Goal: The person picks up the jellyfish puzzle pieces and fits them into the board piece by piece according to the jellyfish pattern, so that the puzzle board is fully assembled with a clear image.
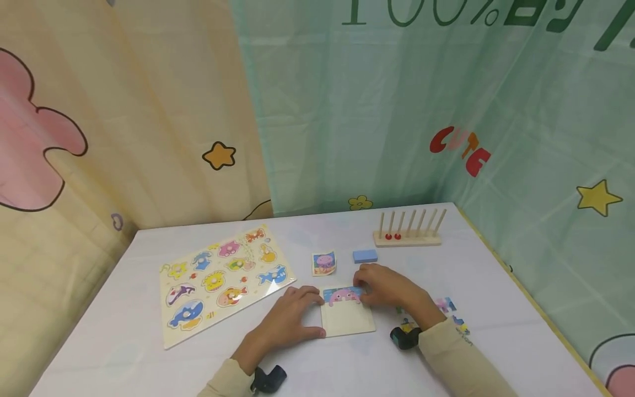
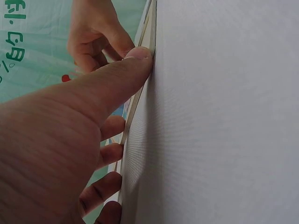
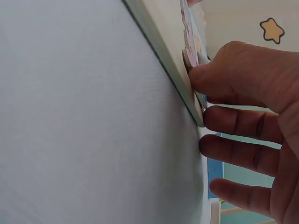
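A small pale puzzle board (image 1: 347, 321) lies on the table, with a row of pink and blue puzzle pieces (image 1: 342, 295) along its far edge. My left hand (image 1: 291, 317) braces the board's left side, thumb near the front corner and fingers farther back; in the left wrist view the thumb (image 2: 139, 53) touches the rim. At the far right corner, my right hand (image 1: 387, 286) pinches a puzzle piece between thumb and index finger. The right wrist view shows that thumb (image 3: 203, 77) against the piece, other fingers spread beyond the board's edge. My hand mostly covers this piece.
Loose puzzle pieces (image 1: 458, 320) lie right of the board, partly behind my right forearm. Behind it are a picture card (image 1: 324, 263), a blue block (image 1: 365, 256) and a wooden peg rack (image 1: 409, 240) with red beads. A large animal puzzle (image 1: 228, 281) lies left.
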The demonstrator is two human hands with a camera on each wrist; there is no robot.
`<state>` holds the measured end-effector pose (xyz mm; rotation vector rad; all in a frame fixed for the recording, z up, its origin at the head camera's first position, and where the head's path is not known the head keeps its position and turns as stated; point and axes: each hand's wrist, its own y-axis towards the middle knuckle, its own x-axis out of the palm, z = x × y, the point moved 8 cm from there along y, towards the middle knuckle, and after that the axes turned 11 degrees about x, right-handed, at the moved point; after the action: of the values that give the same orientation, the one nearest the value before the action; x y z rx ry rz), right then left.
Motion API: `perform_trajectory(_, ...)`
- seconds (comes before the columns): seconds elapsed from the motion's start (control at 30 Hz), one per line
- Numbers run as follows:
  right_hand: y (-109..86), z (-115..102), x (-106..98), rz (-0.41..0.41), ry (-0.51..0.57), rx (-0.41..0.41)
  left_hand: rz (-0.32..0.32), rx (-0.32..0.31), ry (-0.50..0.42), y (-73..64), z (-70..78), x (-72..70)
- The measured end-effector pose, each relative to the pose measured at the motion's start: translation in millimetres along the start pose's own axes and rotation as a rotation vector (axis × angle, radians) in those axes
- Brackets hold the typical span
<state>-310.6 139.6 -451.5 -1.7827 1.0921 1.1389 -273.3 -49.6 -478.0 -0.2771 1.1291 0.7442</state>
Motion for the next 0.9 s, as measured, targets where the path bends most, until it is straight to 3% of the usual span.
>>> perform_trajectory(0.2, 1.9, 2, 3, 0.021, -0.028, 0.012, -0.007, -0.003, -0.005, 1.4, -0.9, 0.3)
perform_trajectory(0.57, -8.5, 1, -1, 0.039, -0.096, -0.113, -0.002, -0.002, -0.010, 0.2, 0.9, -1.0)
perform_trajectory(0.7, -22.9, 19, -10, 0.015, -0.038, -0.097, 0.000, 0.007, -0.001, 0.7, 1.6, -2.2)
perform_trajectory(0.9, -56.3, 67, -18, 0.011, 0.058, 0.023, 0.000, 0.011, -0.002, -0.4, 0.9, -3.0)
